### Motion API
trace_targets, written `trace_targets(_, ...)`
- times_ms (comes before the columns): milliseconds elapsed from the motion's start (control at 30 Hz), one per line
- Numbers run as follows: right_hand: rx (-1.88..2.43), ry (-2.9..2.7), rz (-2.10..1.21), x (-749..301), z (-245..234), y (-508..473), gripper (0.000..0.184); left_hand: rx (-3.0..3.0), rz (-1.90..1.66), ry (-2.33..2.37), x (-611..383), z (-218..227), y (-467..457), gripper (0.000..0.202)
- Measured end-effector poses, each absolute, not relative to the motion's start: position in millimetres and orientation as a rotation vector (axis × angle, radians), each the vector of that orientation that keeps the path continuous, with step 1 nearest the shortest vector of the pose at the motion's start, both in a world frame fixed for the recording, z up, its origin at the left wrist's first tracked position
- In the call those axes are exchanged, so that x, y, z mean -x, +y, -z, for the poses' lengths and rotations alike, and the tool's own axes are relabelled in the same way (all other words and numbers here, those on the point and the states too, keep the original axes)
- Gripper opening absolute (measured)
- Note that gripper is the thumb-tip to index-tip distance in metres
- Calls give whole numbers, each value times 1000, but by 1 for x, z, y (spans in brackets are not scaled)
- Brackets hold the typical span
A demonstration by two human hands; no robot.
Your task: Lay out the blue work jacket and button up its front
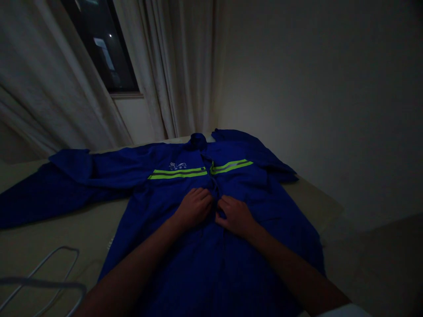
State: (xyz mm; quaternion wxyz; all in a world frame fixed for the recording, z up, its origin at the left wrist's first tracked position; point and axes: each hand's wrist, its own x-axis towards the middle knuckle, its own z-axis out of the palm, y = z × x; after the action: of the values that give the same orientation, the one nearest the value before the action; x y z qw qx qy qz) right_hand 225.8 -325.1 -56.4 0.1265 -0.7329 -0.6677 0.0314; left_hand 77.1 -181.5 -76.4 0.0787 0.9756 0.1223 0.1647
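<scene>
A dark blue long-sleeved work jacket [211, 268] lies spread face up, with its collar [198, 141] at the far end. Two lime-green reflective stripes [178, 174] cross its chest, and a small white emblem [177, 166] sits above the stripe on the left. My left hand [193, 209] and my right hand [234, 215] rest side by side at the jacket's front opening. Both sets of fingers are curled onto the placket, seemingly pinching its fabric. Any fastening beneath my fingers is hidden.
The jacket lies on a beige padded surface [66, 229] whose far right edge runs towards the wall [313, 88]. A white wire hanger [42, 284] lies at the near left. Pale curtains [165, 66] hang beside a dark window [99, 44].
</scene>
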Motion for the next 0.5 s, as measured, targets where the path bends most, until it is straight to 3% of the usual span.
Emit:
trace_targets(67,2022,-1905,-171,-231,59,-327,6,-2819,-457,287,-73,76,-184,16)
trace_targets(200,1852,-1811,-318,-239,62,-328,22,-2626,-440,184,-70,79,-181,27)
trace_targets(333,1845,-1773,-355,-239,62,-327,41,-2596,-429,236,-73,83,-176,17)
trace_targets(500,1977,-1783,-199,-229,64,-326,20,-2718,-412,261,-74,83,-177,14)
